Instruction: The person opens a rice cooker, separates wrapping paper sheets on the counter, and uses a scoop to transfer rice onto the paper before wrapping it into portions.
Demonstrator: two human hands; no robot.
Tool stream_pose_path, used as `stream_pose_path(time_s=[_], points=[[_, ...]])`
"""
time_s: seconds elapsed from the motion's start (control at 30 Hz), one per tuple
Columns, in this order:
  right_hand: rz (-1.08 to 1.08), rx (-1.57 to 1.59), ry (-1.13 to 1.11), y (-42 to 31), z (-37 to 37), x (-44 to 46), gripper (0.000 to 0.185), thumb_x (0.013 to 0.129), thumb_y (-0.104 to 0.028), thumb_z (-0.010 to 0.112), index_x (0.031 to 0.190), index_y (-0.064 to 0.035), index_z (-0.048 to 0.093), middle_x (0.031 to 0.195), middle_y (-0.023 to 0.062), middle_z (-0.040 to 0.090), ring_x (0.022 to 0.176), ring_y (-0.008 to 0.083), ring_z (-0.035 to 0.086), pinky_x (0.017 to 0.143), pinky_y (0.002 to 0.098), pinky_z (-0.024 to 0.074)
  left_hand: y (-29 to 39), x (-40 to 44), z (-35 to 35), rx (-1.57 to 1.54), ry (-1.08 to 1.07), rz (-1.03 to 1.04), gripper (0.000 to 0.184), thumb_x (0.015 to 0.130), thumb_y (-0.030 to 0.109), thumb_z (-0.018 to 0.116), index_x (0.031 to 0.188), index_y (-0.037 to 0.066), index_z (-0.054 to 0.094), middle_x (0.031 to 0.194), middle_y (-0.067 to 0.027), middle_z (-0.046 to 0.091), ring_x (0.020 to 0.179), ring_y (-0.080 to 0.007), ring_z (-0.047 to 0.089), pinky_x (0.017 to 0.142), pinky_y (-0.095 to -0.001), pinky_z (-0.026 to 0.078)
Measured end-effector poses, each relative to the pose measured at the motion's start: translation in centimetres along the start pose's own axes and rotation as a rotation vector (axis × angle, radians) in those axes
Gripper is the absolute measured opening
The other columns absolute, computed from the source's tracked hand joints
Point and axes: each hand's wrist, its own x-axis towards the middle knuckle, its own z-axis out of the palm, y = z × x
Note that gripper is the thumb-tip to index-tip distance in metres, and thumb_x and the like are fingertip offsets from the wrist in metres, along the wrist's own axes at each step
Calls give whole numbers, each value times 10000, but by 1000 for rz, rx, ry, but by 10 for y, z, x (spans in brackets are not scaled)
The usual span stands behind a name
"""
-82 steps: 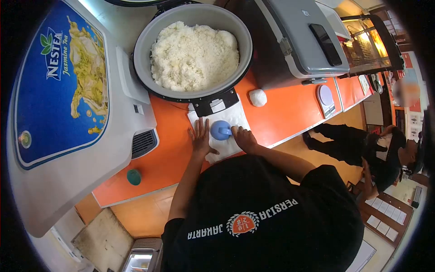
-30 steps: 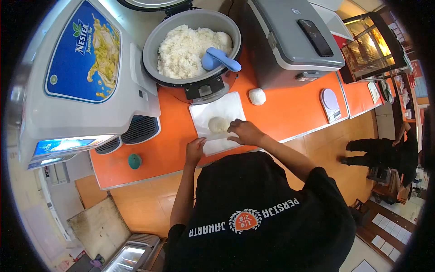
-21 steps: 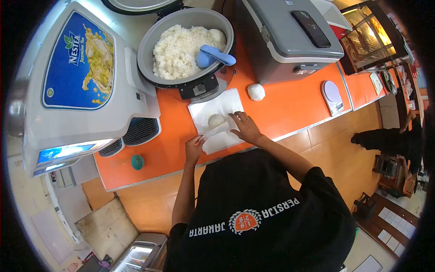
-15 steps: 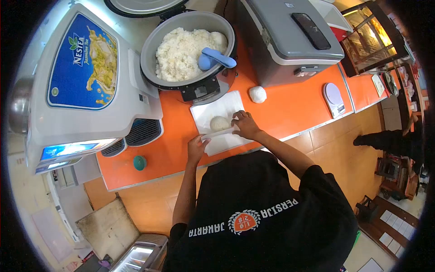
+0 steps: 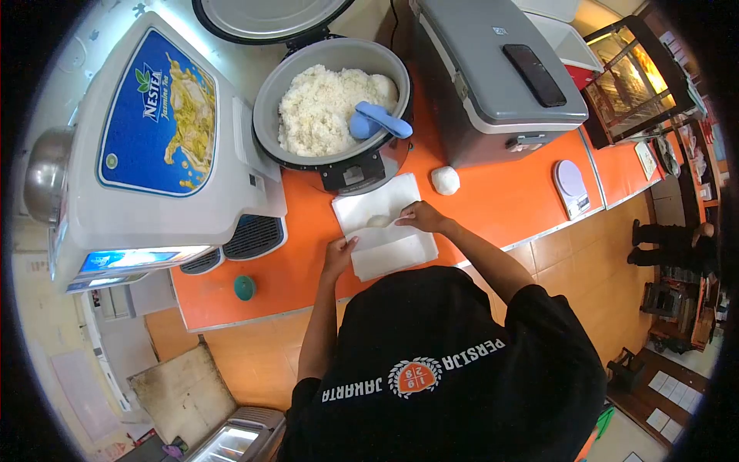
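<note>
A sheet of white wrapping paper (image 5: 396,252) is stretched between my two hands, its edge raised over a rounded mound of rice (image 5: 378,221). Only the far part of that mound shows; the paper covers the rest. My left hand (image 5: 339,254) pinches the paper's left corner, and my right hand (image 5: 421,216) grips its right side. More white paper (image 5: 358,208) lies flat beneath, on the orange counter. Just beyond my right hand sits a white wrapped bundle (image 5: 445,181). Behind the paper stands an open rice cooker (image 5: 265,127) full of rice (image 5: 319,108), with a blue rice scoop (image 5: 377,121) in it.
A drink dispenser (image 5: 246,138) stands at the left, a small green cup (image 5: 244,288) near it. To the right are a grey cooler box (image 5: 477,61) with a phone (image 5: 534,75) on top, a kitchen scale (image 5: 571,189) and a glass display case (image 5: 635,85). Another person stands far right.
The paper's near edge has been lifted and drawn over the rice mound, hiding most of it. Both hands keep their grip. The view has shifted slightly, and the far person's legs have moved.
</note>
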Motion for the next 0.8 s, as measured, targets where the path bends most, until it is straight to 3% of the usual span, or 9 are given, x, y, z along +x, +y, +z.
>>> stream_pose_path(time_s=[0.07, 0.17, 0.4, 0.47, 0.6, 0.67, 0.8], points=[[39, -33, 2, 2, -2, 5, 430, 934, -456, 737, 888, -29, 731, 771, 134, 670, 756, 181, 609, 753, 377, 503, -18, 4, 2, -214, 34, -251, 385, 998, 380, 679, 998, 3, 757, 707, 11, 608, 610, -83, 507, 583, -288, 444], [139, -56, -28, 4, -7, 11, 494, 922, -536, 720, 794, -60, 715, 690, 119, 614, 670, 212, 581, 693, 384, 481, -16, 1, 7, -331, 50, -392, 374, 1002, 388, 672, 1008, 23, 753, 760, 14, 630, 673, -90, 568, 618, -287, 470], [272, -110, -9, 3, 0, 19, 509, 865, -588, 752, 778, -87, 724, 687, 109, 634, 678, 231, 616, 704, 389, 497, -31, 7, 6, -392, 44, -430, 346, 978, 371, 703, 984, 28, 747, 773, 11, 633, 678, -95, 572, 622, -288, 484], [362, -156, 4, 1, 0, 21, 557, 830, -643, 736, 843, -88, 781, 786, 131, 721, 801, 272, 713, 791, 406, 545, -30, 9, 6, -376, 32, -440, 306, 967, 341, 716, 978, 36, 746, 752, 13, 614, 670, -104, 575, 610, -292, 488], [348, -222, -33, -5, -2, 21, 583, 817, -680, 709, 872, -106, 795, 863, 128, 749, 879, 287, 724, 841, 411, 551, -30, 10, 8, -389, 62, -490, 291, 958, 303, 726, 995, 15, 745, 755, 6, 600, 669, -119, 589, 590, -300, 517], [419, -188, -52, -1, 2, 21, 609, 830, -699, 664, 934, -115, 800, 951, 126, 761, 954, 302, 718, 889, 433, 547, -35, 10, 12, -444, 134, -476, 282, 950, 262, 731, 1025, -10, 737, 770, -15, 600, 651, -133, 596, 577, -306, 557], [371, -245, 93, -3, 14, 11, 602, 824, -683, 713, 898, -90, 781, 914, 120, 745, 930, 288, 721, 866, 413, 556, -48, 10, 13, -400, 204, -455, 299, 932, 211, 748, 1098, -37, 730, 863, -90, 694, 645, -171, 666, 556, -319, 565]])
